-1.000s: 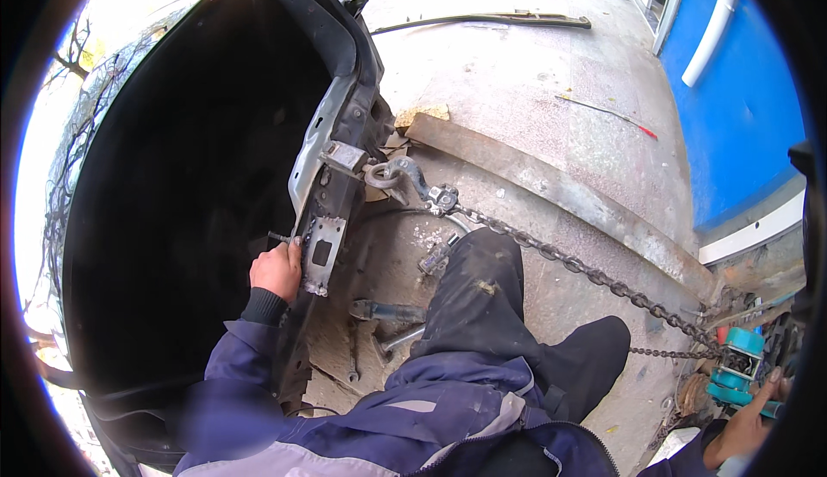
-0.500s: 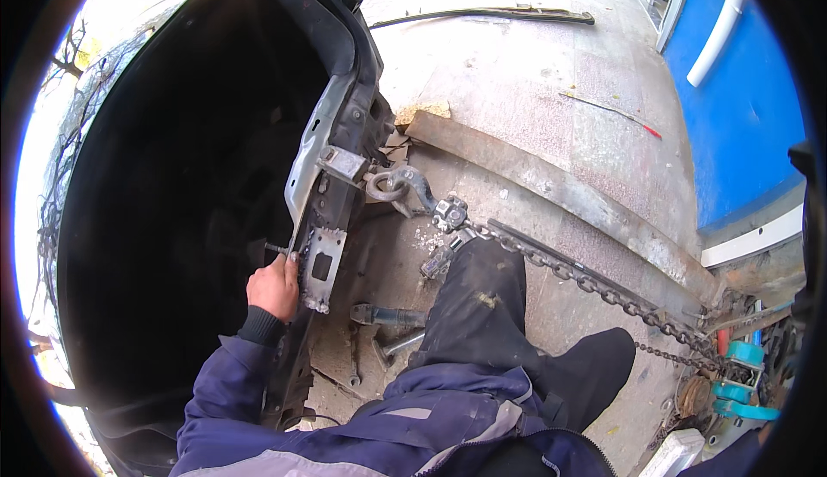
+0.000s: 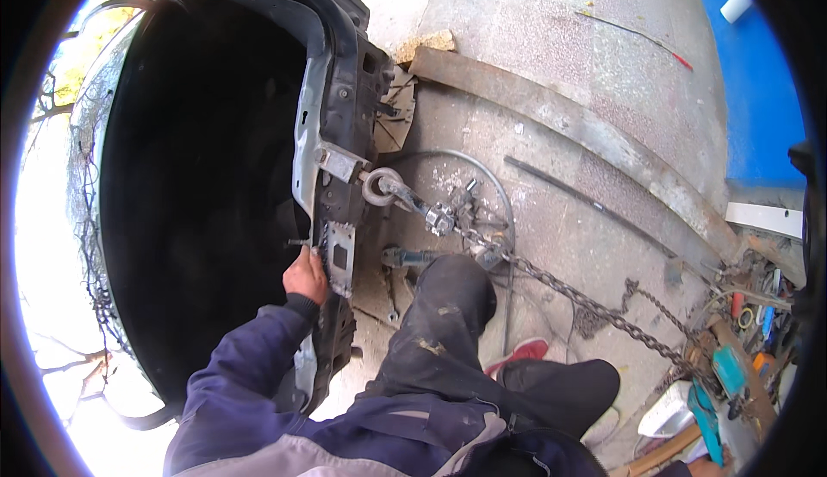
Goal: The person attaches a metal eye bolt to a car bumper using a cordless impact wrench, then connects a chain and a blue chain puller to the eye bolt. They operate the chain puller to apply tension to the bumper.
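Observation:
My left hand point(image 3: 305, 277) is closed on the metal edge point(image 3: 310, 210) of a dark car body, with a small bolt-like pin point(image 3: 295, 242) by the fingertips. Beside it a perforated metal plate point(image 3: 341, 257) has rough edges. A clamp point(image 3: 341, 163) on the edge carries a ring point(image 3: 377, 187), and a hook point(image 3: 403, 189) through it joins a chain point(image 3: 586, 300). The chain runs in a straight line to a teal device point(image 3: 728, 371) at lower right. Only a sliver of my right hand point(image 3: 705, 468) shows at the lower rim, near a teal bar point(image 3: 705, 421); its fingers are hidden.
A long rusty beam point(image 3: 568, 119) and a dark bar point(image 3: 594, 205) lie across the floor. Near my knee are a cylinder-like tool point(image 3: 409, 257), a wrench point(image 3: 392, 296) and a hose point(image 3: 500, 184). Tools crowd the right rim; a blue wall point(image 3: 758, 98) stands behind.
My view has shifted, bringing a red shoe and more of the tools at right into sight. My left hand keeps its hold on the edge. A sliver of my right hand now shows.

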Action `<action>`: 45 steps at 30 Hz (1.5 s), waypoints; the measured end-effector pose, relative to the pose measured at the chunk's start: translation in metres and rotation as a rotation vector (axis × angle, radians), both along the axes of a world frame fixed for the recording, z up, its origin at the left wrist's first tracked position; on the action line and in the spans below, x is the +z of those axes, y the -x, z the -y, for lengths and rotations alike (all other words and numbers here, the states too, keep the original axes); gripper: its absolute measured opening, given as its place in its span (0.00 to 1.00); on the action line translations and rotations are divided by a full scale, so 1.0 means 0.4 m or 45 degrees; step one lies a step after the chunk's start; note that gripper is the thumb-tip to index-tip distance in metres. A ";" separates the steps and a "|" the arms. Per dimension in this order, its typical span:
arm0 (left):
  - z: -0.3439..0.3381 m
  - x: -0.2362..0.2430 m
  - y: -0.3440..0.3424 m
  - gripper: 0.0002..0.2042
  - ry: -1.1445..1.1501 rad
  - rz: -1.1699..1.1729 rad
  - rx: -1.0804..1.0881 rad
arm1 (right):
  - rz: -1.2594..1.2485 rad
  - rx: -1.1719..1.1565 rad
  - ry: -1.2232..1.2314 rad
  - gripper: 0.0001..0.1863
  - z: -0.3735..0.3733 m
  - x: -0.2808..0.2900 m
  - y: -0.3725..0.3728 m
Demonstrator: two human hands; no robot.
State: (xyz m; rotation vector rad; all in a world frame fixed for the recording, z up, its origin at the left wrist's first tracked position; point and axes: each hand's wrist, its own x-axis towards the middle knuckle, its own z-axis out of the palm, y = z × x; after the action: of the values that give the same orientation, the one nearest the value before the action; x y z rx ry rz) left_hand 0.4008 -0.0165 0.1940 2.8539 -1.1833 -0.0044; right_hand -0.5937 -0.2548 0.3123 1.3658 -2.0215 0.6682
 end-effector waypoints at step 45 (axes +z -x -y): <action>0.652 0.450 1.274 0.20 -0.763 -0.722 -1.285 | 3.496 -0.207 -0.860 0.14 0.025 0.153 -0.805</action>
State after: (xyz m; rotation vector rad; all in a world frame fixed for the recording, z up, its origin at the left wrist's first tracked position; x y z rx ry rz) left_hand -0.1087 -0.2771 0.3742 1.9342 -2.5197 -1.2540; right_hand -0.2716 -0.2647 0.3736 0.2885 1.0648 -0.7220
